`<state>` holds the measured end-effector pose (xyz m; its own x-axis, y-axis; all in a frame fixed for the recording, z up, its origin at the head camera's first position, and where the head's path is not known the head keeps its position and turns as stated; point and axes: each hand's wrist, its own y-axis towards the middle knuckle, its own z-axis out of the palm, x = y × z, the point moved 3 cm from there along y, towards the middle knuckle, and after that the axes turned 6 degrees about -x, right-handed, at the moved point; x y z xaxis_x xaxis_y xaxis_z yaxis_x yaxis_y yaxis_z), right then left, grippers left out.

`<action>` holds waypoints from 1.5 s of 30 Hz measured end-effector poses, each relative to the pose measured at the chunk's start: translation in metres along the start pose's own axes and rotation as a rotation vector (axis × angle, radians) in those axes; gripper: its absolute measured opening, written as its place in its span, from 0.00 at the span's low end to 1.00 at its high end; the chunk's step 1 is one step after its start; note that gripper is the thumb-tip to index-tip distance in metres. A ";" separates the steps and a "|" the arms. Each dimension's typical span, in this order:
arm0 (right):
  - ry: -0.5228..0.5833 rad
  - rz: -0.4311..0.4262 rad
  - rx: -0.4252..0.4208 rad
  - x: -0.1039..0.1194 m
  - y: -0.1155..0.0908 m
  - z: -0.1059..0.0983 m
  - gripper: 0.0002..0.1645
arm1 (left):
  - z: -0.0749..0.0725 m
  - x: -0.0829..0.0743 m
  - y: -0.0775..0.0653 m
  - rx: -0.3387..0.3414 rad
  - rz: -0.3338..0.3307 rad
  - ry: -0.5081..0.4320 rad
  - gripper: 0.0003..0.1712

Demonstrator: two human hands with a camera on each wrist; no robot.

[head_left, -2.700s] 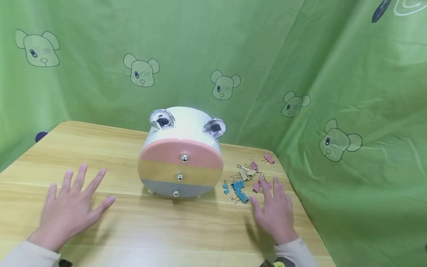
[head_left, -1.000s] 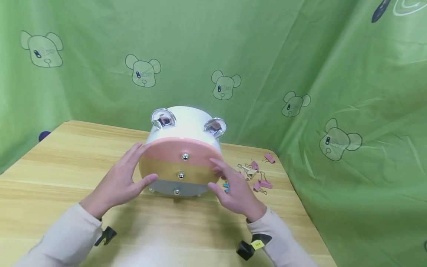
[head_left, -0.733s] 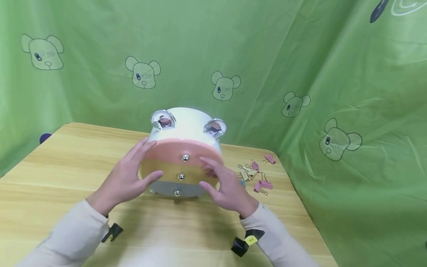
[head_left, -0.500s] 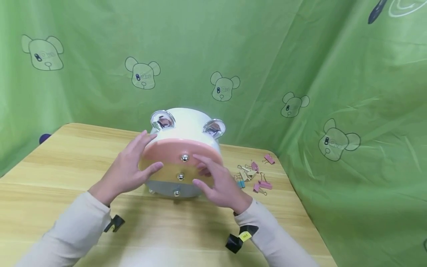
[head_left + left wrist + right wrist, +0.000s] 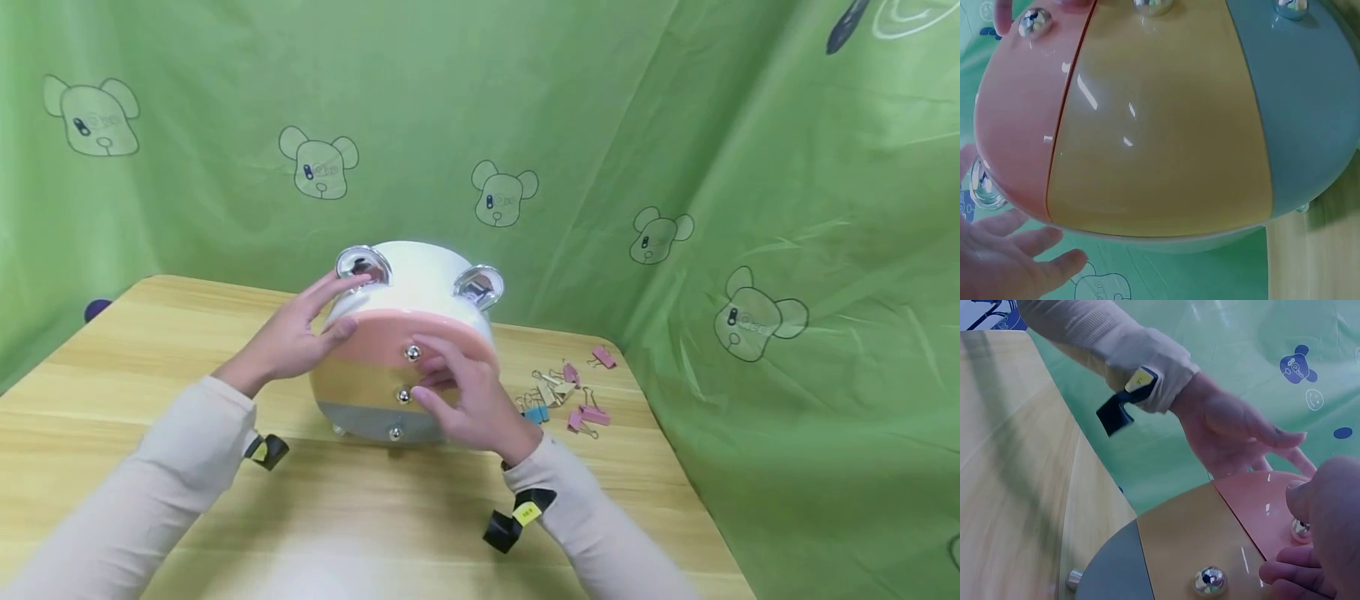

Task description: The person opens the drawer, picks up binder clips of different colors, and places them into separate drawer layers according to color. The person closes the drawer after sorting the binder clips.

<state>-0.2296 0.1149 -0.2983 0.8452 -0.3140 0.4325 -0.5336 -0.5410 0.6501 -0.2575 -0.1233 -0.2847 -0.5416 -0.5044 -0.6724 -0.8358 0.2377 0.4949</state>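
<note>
A small round-fronted drawer box (image 5: pixel 360 383) stands on the wooden table, with pink, yellow and blue-grey bands and silver knobs. Two shiny silver ears (image 5: pixel 480 287) top its white body. My left hand (image 5: pixel 294 335) is at its upper left, fingers spread by the left ear and thumb over the pink edge; the left wrist view shows this hand (image 5: pixel 1013 259) beside the rim. My right hand (image 5: pixel 468 400) is in front, its index fingertip right at the pink band's knob (image 5: pixel 1301 531) and its thumb near the middle knob (image 5: pixel 404 396). Its other fingers are loosely bent.
Several binder clips lie to the right of the box: pink clips (image 5: pixel 595 414), cream clips (image 5: pixel 551 390) and a blue clip (image 5: pixel 536 414) partly behind the right hand. A green curtain (image 5: pixel 420 100) with bear prints hangs behind and along the right side.
Both hands have come in from the table's sides to the box. Lately the left has risen toward the left ear, and the right has slid left to the knobs. The box has stayed in place.
</note>
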 end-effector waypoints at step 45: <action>-0.165 0.029 -0.162 -0.003 0.021 0.010 0.14 | -0.003 0.004 0.042 0.106 -0.167 -0.207 0.22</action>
<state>-0.2434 0.0965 -0.2924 0.8158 -0.4581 0.3530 -0.5443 -0.4019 0.7363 -0.2943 -0.1178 -0.2656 -0.3933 -0.3667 -0.8431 -0.9138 0.2567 0.3147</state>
